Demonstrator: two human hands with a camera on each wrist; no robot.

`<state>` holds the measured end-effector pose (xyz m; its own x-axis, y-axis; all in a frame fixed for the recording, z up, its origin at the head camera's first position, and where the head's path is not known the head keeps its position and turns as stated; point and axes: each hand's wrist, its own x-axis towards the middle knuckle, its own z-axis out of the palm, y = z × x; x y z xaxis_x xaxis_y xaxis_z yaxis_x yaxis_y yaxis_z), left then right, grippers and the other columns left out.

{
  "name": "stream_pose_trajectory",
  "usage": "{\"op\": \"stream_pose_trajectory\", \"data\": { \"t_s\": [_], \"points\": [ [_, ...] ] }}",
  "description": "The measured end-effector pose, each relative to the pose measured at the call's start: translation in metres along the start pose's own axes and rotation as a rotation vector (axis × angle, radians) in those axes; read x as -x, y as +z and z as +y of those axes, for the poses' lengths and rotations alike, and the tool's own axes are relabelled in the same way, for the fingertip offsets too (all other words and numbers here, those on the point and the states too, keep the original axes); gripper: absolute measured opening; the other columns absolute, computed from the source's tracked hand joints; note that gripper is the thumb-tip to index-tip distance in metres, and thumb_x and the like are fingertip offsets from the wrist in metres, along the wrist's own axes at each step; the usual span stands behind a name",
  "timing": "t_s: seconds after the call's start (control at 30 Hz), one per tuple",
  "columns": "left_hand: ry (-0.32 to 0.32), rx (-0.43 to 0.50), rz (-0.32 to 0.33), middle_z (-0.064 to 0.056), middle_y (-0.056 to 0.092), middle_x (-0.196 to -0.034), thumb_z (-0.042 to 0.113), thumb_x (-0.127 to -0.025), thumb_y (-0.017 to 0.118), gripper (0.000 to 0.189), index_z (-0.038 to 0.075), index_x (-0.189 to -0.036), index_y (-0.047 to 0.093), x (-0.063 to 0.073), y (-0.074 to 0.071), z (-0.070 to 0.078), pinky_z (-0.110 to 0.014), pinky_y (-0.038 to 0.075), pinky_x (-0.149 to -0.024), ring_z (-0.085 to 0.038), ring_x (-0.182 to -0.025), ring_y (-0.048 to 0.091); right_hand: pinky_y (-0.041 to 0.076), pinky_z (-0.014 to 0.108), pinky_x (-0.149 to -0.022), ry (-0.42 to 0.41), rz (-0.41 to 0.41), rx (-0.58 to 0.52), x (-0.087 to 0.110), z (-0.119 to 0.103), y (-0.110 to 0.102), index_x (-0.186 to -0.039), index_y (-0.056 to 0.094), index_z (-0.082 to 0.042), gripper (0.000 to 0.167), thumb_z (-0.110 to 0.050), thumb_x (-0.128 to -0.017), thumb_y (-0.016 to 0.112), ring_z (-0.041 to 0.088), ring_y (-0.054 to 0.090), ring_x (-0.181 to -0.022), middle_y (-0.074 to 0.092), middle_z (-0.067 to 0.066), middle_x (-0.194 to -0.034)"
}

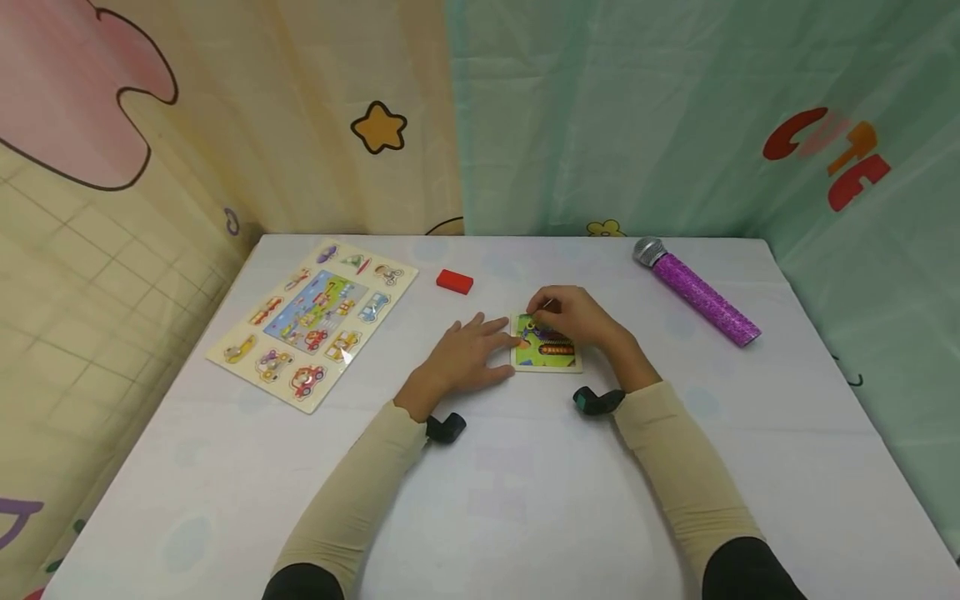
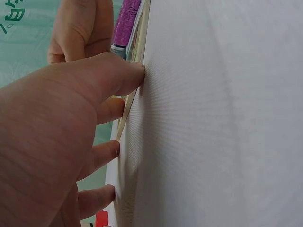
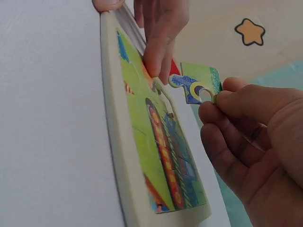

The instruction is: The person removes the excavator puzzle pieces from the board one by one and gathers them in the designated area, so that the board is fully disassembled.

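Note:
A small jigsaw puzzle point(image 1: 546, 357) in a pale wooden frame lies on the table before me. Its picture is green with a long orange and yellow band. My right hand point(image 1: 576, 315) pinches one puzzle piece point(image 3: 202, 75), green and blue with a yellow ring, above the frame's far side. In the right wrist view an unfilled spot shows near that far edge. My left hand point(image 1: 467, 357) lies spread at the frame's left side. Its thumb touches the frame's edge, and a fairly straight finger presses on the picture.
A larger peg puzzle board point(image 1: 352, 354) with vehicle pictures lies at the left. A red block point(image 1: 454, 282) sits beyond my left hand. At the back right rests a purple glittery microphone point(image 1: 701, 296). Printed curtains point(image 1: 600, 125) hang behind the white table point(image 1: 517, 500).

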<state>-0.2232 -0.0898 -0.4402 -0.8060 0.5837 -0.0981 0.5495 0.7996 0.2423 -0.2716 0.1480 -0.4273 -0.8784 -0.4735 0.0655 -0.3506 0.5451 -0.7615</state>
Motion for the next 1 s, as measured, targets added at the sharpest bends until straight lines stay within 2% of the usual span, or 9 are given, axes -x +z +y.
{"op": "stream_pose_trajectory", "data": {
  "t_s": [0.07,0.17,0.3,0.43,0.5,0.7,1.0],
  "points": [
    [-0.004,-0.002,0.002,0.0,0.036,-0.161,0.052,-0.096,0.063,0.054,0.035,-0.147,0.054,0.0,0.0,0.0,-0.064,0.026,-0.113,-0.038,-0.148,0.027,0.054,0.038,-0.089,0.018,0.003,-0.031,0.002,-0.003,-0.006,-0.105,0.073,-0.009,0.011,-0.005,-0.098,0.065,0.022,0.067,-0.098,0.071,0.006,-0.109],
    [-0.004,-0.002,0.002,0.001,0.035,-0.162,0.052,-0.097,0.062,0.054,0.036,-0.148,0.053,0.0,0.0,0.001,-0.063,0.025,-0.114,-0.037,-0.149,0.026,0.054,0.036,-0.085,0.059,0.055,-0.054,0.012,-0.002,-0.023,-0.104,0.074,-0.008,0.01,-0.007,-0.098,0.067,0.024,0.066,-0.096,0.071,0.008,-0.108],
    [-0.002,0.006,0.0,0.002,0.034,-0.162,0.052,-0.097,0.061,0.054,0.035,-0.148,0.053,0.0,0.0,0.001,-0.061,0.024,-0.115,-0.036,-0.15,0.024,0.053,0.037,-0.08,0.18,0.152,-0.008,0.035,0.013,-0.053,-0.105,0.074,-0.007,0.01,-0.009,-0.098,0.068,0.027,0.064,-0.096,0.071,0.01,-0.108],
    [-0.004,0.015,-0.006,0.002,0.034,-0.163,0.052,-0.097,0.062,0.055,0.035,-0.148,0.053,0.0,0.001,0.0,-0.061,0.023,-0.115,-0.035,-0.151,0.022,0.05,0.045,-0.089,0.319,0.13,0.073,0.057,0.036,-0.075,-0.108,0.073,-0.005,0.014,-0.011,-0.098,0.067,0.031,0.06,-0.105,0.069,0.015,-0.112],
    [-0.004,0.021,-0.009,0.002,0.033,-0.163,0.052,-0.097,0.062,0.055,0.035,-0.148,0.053,0.0,0.001,-0.001,-0.061,0.022,-0.115,-0.035,-0.151,0.022,0.048,0.048,-0.093,0.35,0.102,0.092,0.064,0.045,-0.078,-0.109,0.073,-0.004,0.014,-0.011,-0.098,0.066,0.033,0.058,-0.107,0.068,0.017,-0.113],
    [0.002,0.037,-0.016,0.001,0.034,-0.163,0.05,-0.097,0.062,0.054,0.035,-0.148,0.053,0.002,0.0,0.0,-0.062,0.022,-0.115,-0.036,-0.15,0.022,0.048,0.044,-0.09,0.33,0.084,0.104,0.07,0.057,-0.073,-0.105,0.073,-0.001,0.012,-0.005,-0.098,0.065,0.031,0.059,-0.102,0.069,0.017,-0.109],
    [-0.001,0.043,-0.019,0.001,0.034,-0.162,0.05,-0.097,0.063,0.053,0.035,-0.147,0.054,0.002,-0.004,0.0,-0.062,0.023,-0.115,-0.036,-0.15,0.022,0.049,0.048,-0.09,0.295,0.089,0.146,0.068,0.05,-0.07,-0.103,0.074,0.0,0.012,-0.001,-0.095,0.065,0.033,0.06,-0.101,0.07,0.017,-0.104]
  ]
}}
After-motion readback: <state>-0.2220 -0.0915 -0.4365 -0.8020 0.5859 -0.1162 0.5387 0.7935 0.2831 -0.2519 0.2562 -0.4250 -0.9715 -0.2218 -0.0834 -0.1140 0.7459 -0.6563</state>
